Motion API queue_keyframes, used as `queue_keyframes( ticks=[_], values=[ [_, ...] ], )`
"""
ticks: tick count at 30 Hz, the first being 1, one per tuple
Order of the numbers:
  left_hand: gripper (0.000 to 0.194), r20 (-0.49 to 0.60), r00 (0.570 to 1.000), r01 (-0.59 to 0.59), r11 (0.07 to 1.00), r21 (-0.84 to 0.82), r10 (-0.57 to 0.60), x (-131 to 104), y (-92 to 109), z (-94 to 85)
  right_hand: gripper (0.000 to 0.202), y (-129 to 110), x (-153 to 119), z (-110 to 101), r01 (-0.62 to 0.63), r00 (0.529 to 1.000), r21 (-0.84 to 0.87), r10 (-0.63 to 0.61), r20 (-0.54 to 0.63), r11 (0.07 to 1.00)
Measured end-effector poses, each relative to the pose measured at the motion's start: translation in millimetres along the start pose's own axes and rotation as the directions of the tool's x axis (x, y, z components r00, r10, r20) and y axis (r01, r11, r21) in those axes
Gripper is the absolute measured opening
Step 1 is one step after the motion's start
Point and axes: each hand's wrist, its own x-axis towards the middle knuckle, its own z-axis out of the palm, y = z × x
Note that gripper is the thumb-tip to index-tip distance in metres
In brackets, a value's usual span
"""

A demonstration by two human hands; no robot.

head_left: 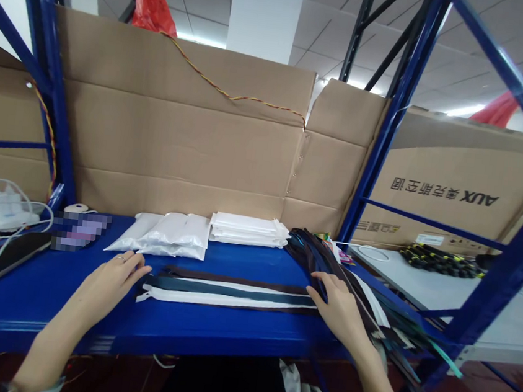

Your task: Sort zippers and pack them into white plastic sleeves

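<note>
Several zippers (233, 291), in white, dark teal and brown, lie side by side across the blue tabletop. Just off their left ends is my left hand (115, 280), fingers loosely bent and apart, with nothing seen in it. My right hand (338, 304) rests over their right ends, its thumb and fingers spread; whether it touches them I cannot tell. Beside and behind that hand, a bundle of long dark zippers (316, 251) stretches over the table's right edge. Filled white plastic packets (176, 231) and a stack of flat white packets (249, 229) lie behind the row.
Cardboard panels (179, 131) stand behind the table, between blue rack posts (392, 135). On the left are a white charger with cables (5, 206) and a long black strip (0, 259). A grey table (421, 281) at the right bears black-and-yellow bundles (439, 259).
</note>
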Motion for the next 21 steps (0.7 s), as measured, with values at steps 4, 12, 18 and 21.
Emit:
queue_keyframes(
  ticks=[4,12,18,21],
  values=[
    [0.034,0.064,0.988,-0.129,0.976,-0.178,0.142,-5.5,35.1,2.1,0.044,-30.0,-9.6,7.7,0.100,0.989,0.011,-0.100,0.110,0.995],
    [0.061,0.328,0.829,-0.359,0.881,-0.308,0.453,8.1,91.3,29.0,0.083,-99.7,17.5,24.7,0.293,0.820,0.157,-0.332,0.466,0.943],
    [0.071,0.498,0.777,-0.289,0.921,-0.262,0.385,37.6,95.1,48.2,0.073,-115.6,51.3,45.6,0.326,0.752,0.113,-0.330,0.571,0.939],
    [0.064,0.485,0.783,-0.285,0.918,-0.276,0.389,47.4,98.0,57.7,0.057,-118.7,56.6,55.1,0.313,0.778,0.052,-0.288,0.558,0.948]
  ],
)
